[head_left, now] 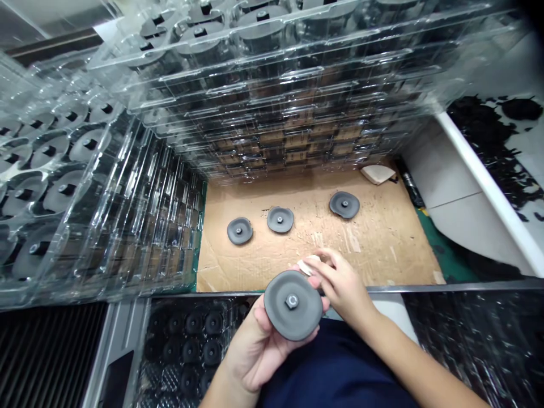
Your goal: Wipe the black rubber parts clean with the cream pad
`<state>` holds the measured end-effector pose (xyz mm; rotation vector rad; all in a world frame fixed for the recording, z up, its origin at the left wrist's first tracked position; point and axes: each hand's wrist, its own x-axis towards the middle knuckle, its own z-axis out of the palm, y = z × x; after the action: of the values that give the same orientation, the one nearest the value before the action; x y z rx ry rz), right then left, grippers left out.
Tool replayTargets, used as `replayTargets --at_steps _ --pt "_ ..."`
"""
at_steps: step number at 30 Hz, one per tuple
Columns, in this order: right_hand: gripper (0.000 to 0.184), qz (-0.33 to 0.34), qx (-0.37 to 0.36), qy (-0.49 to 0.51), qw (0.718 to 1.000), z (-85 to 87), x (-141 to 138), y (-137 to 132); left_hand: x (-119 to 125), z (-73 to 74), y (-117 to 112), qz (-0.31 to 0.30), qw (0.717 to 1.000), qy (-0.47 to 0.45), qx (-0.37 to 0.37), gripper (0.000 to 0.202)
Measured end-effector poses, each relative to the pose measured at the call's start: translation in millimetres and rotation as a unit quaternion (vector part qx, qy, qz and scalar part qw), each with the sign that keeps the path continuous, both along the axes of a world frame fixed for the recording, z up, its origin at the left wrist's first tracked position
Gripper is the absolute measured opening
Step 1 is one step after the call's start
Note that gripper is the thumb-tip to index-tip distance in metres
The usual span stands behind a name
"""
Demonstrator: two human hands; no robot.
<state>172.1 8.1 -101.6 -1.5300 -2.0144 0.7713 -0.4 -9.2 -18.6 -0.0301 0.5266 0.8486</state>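
My left hand [263, 351] is closed around a dark grey rubber disc [278, 323] with a metal nut in its middle, tilted with the nut side facing me. Just behind the disc's upper edge, my right hand [340, 280] pinches a small white pad or folded cloth [309, 265]. The fingers of that hand are close to the disc's rim; whether they touch it I cannot tell. Three similar grey discs lie on the cardboard sheet [382, 249]: one at the left [239, 230], one near the middle [280, 220] and one at the right [344, 204].
Tall stacks of clear plastic trays holding discs rise at the back [272, 73] and left [46, 170]. At the cardboard's back right lie a whitish folded piece [377, 173] and a black tool-like object [411, 190]. Black scraps [488, 136] lie beyond the white panel [488, 164].
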Motion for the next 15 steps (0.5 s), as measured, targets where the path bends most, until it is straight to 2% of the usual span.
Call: replayTargets --at_steps 3,8,12,15 --pt "0.035 0.000 0.021 -0.021 1.000 -2.2 -3 -6 -2 -6.0 -1 0.019 0.999 0.007 -0.025 0.042" --pt "0.031 -0.020 0.033 -0.005 0.999 1.1 3 12 0 -12.2 -1 0.065 0.997 0.005 -0.051 0.037" --pt "0.028 -0.018 0.019 0.047 0.999 10.4 2 13 5 -8.8 1 0.108 0.989 0.040 -0.097 0.055" --pt "0.026 0.009 0.003 0.074 0.997 14.3 -1 6 8 -5.6 2 0.128 0.981 0.080 -0.125 0.057"
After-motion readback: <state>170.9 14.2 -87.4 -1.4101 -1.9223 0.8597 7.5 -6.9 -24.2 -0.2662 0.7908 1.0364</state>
